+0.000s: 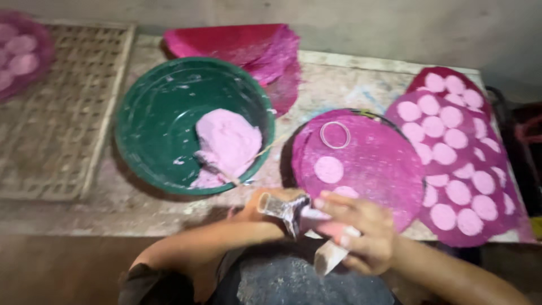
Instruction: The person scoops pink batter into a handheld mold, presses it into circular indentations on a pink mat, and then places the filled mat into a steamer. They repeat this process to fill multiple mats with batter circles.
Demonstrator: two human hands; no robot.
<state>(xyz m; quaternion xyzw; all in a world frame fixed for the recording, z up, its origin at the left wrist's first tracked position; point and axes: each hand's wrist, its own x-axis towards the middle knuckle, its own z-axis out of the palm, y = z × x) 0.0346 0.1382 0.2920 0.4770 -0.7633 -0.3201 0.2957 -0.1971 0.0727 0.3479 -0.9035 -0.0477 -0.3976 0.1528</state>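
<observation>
Flat scraper blades (307, 223): pale, paste-smeared, held low at the front edge of the table (68, 217), over the lap. One blade (279, 206) juts leftward; a second (330, 257) angles downward. How the two join cannot be told through the blur.

Right hand (361, 231): fingers curled and pressed around the pink-coated middle of the blades. Left hand (265, 206): largely hidden behind the blades; it is seen against their left end, but its grip cannot be told.

Round magenta tray (372, 164): set just beyond the hands; two pale pink discs (328, 169) are laid on it, and a thin ring (335, 135) lies near its far edge.

Filled trays (468, 169): overlapped to the right, each covered with rows of pale pink discs.

Green basin (164, 113): placed left of the magenta tray, smeared white inside; a mound of pink paste (228, 144) is held in it, with a stick (223, 169) laid in the paste.

Folded magenta sheets (248, 48): stacked behind the basin.

Woven mat (62, 107): spread at the far left, a further disc-laden tray (22, 53) resting at its corner.
</observation>
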